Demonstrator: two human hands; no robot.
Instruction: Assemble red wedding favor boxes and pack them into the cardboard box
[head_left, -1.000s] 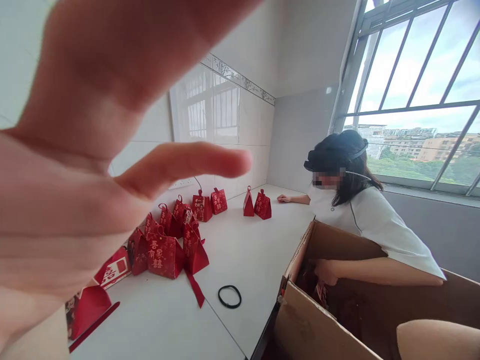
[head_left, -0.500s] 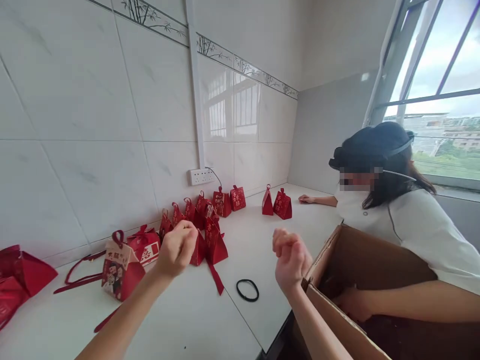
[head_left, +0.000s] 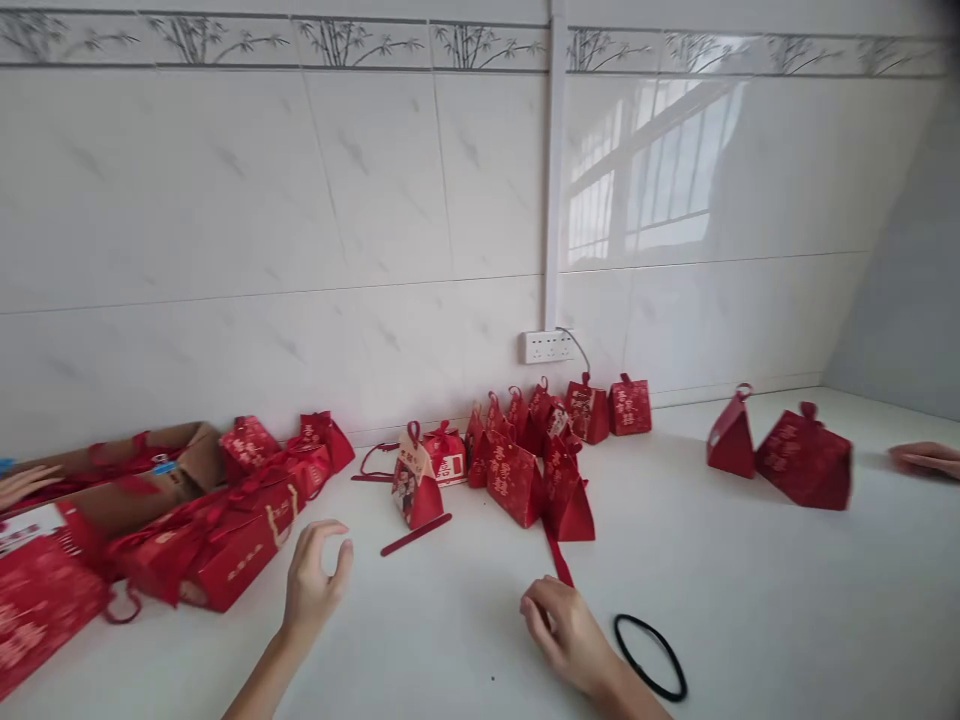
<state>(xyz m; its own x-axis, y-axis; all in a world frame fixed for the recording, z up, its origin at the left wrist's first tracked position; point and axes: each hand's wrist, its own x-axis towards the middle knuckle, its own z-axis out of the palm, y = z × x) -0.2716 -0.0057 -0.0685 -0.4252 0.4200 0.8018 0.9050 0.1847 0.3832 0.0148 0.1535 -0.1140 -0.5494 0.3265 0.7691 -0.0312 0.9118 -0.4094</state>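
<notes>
My left hand (head_left: pixel 313 580) hovers over the white counter (head_left: pixel 750 580) with its fingers curled loosely apart and nothing in them. It is nearest a large red gift box (head_left: pixel 217 545) and a loose red strip (head_left: pixel 415 535). My right hand (head_left: pixel 564 632) rests low on the counter with its fingers bent and holds nothing that I can see. It lies beside a black hair tie (head_left: pixel 649 655), close to the tail of a red ribbon (head_left: pixel 557 555). A cluster of small red pyramid gift boxes (head_left: pixel 525 470) stands behind both hands.
More red boxes and a brown carton (head_left: pixel 127 480) are piled at the left. Two red boxes (head_left: pixel 780 455) stand apart at the right. Another person's hand (head_left: pixel 926 458) lies on the counter at the far right, and fingers (head_left: pixel 22 485) show at the far left. A wall socket (head_left: pixel 546 346) sits above.
The view has swung left, away from the person and the cardboard box. Both my hands have dropped from raised fists down to the counter, and the left one has loosened.
</notes>
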